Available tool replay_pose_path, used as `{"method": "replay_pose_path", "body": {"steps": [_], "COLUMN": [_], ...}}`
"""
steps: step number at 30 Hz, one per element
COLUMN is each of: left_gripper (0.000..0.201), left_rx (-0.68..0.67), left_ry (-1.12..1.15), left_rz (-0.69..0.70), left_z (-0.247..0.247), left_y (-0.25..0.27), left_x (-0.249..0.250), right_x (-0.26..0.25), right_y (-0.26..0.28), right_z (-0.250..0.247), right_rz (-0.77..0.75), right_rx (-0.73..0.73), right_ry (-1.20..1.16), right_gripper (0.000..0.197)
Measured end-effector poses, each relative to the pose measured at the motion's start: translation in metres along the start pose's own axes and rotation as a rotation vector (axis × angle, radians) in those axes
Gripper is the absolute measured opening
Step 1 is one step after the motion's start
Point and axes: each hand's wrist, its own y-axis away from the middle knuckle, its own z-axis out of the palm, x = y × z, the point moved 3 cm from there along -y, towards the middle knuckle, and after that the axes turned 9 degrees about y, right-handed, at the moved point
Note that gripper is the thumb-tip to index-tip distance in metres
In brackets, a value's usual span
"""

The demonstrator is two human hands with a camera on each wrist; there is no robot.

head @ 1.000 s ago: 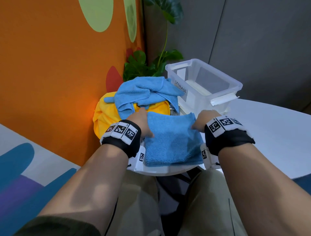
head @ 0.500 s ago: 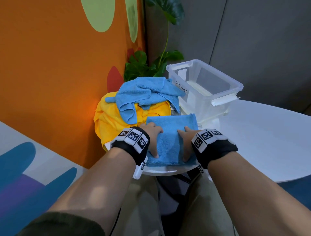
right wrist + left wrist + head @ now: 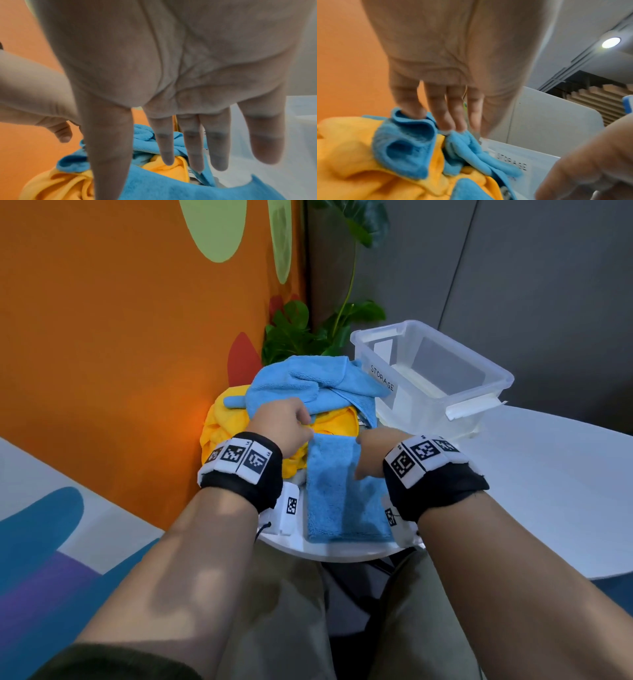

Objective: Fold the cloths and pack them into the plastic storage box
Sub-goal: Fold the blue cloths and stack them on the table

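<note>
A blue cloth (image 3: 342, 494) lies folded into a narrow strip at the near edge of the white table (image 3: 534, 494). My right hand (image 3: 375, 450) rests on its far right part, fingers (image 3: 192, 142) straight and spread. My left hand (image 3: 284, 424) reaches over the pile behind, where its straight fingertips (image 3: 450, 125) touch a crumpled blue cloth (image 3: 308, 385) lying on a yellow cloth (image 3: 222, 436). The clear plastic storage box (image 3: 479, 371), labelled STORAGE, stands empty at the back right, just beyond the pile.
An orange wall (image 3: 120, 354) closes off the left side right behind the cloth pile. A green plant (image 3: 298, 337) stands in the corner behind the cloths. The table stretches off to the right of the box. My knees are under the near edge.
The blue cloth went from a wide square to a narrow folded strip. My left hand left it and moved up to the crumpled blue cloth. My right hand slid to its far end.
</note>
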Motion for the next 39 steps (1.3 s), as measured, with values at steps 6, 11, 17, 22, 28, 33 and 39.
{"method": "replay_pose_path", "body": {"steps": [6,11,17,22,28,33,39], "left_gripper": [0.039,0.023,0.018,0.019,0.013,0.012,0.019], "left_rx": [0.312,0.282,0.384,0.410,0.414,0.449,0.440], "left_ry": [-0.171,-0.142,-0.043,0.027,0.077,0.097,-0.026], "left_rz": [-0.179,-0.201,0.033,0.360,0.571,0.570,0.400], "left_z": [-0.020,-0.020,-0.040,-0.064,-0.085,-0.096,-0.091], "left_y": [-0.009,-0.018,-0.020,-0.010,0.007,0.012,0.005], "left_x": [-0.036,-0.059,-0.051,-0.012,0.029,0.034,0.017], "right_x": [-0.011,-0.019,-0.023,-0.034,-0.038,-0.025,-0.016], "right_y": [-0.009,-0.013,-0.022,-0.019,-0.009,-0.002,0.008], "right_z": [-0.010,-0.013,-0.026,-0.053,-0.076,-0.086,-0.099], "right_rz": [-0.007,-0.036,-0.010,-0.106,-0.104,-0.046,-0.087], "right_rx": [0.110,0.118,0.246,0.590,0.836,0.914,1.062], "right_ry": [-0.103,-0.085,-0.227,-0.511,-0.569,-0.674,-0.811], "right_gripper": [0.047,0.045,0.045,0.051,0.028,0.003,0.024]}}
